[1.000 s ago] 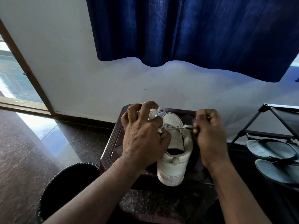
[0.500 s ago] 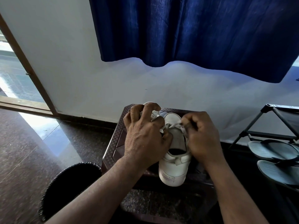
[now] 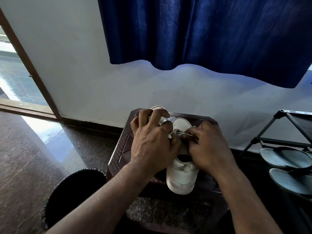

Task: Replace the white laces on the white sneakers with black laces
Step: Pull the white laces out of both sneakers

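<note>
The left hand (image 3: pixel 152 146) and right hand (image 3: pixel 210 149) pinch the white lace (image 3: pixel 179 132) on the sneaker (image 3: pixel 181 178), heel at the stool (image 3: pixel 121 146) edge.

White sneaker (image 3: pixel 181 179) upright, heel nearest, white lace (image 3: pixel 179 132) across its tongue

right hand (image 3: pixel 209 149) moved inward beside left hand (image 3: pixel 152 144), white lace (image 3: pixel 186 134) no longer pulled out sideways
</note>
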